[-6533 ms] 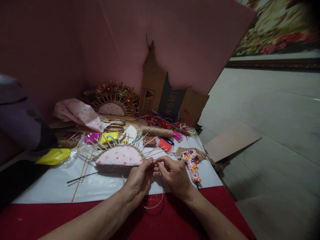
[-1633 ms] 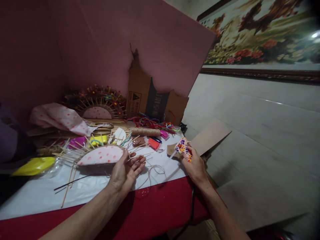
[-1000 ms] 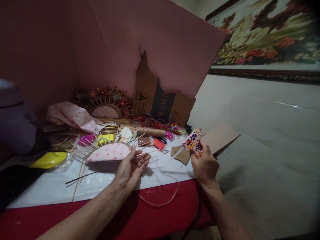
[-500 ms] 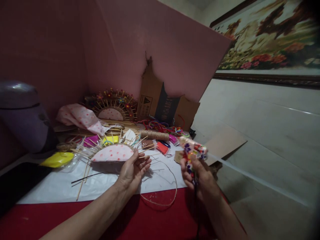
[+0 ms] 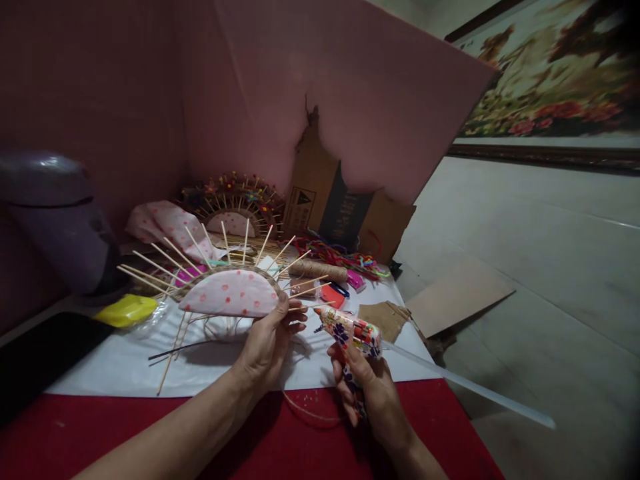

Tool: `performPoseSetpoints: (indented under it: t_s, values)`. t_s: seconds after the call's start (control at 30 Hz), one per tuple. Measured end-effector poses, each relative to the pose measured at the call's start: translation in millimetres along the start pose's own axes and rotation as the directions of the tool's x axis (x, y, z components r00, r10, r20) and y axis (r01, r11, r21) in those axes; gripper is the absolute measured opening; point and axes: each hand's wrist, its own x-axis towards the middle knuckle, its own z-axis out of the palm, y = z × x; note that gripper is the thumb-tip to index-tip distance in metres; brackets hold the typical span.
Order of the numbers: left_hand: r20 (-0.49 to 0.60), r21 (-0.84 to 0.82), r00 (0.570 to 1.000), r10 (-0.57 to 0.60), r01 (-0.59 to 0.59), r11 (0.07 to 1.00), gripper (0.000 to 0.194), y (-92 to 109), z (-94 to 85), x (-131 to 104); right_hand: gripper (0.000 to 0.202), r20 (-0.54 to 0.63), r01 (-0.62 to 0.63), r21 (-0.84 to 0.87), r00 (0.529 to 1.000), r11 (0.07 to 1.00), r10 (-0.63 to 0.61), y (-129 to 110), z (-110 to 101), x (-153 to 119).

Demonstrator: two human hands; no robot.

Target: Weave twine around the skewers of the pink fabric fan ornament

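Observation:
My left hand grips the right end of a half-round piece covered in white cloth with pink dots. Thin wooden sticks fan out from its curved edge, which has twine along it. My right hand is wrapped round the handle of a flower-patterned glue gun. The gun's tip points left, close to the sticks beside my left fingers. A long clear glue stick juts out of its back. Twine loops down over the red table edge.
Behind lie a twine roll, coloured pipe cleaners and a similar decorated fan. Torn cardboard leans on the pink wall. At left are a yellow packet, a dark flat object and a purple container.
My right hand has brought the glue gun left, near the half-round piece. My left hand has raised that piece a little, and its sticks show more clearly. The view has shifted slightly.

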Motion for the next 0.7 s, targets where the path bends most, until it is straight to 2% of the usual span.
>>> performPoseSetpoints:
  t_s: [0.27, 0.7]
  values:
    - [-0.001, 0.086, 0.999, 0.041, -0.04, 0.995, 0.024, -3.6, 1.4, -2.4, 0.046, -0.013, -0.013, -0.014, 1.0, 1.0, 0.013, -1.0, -2.0, -1.8]
    - [-0.018, 0.081, 0.999, 0.039, -0.038, 0.996, 0.029, -4.4, 2.9, -2.8, 0.046, -0.038, -0.047, -0.083, 0.998, 0.995, 0.044, 0.9, -1.5, -0.1]
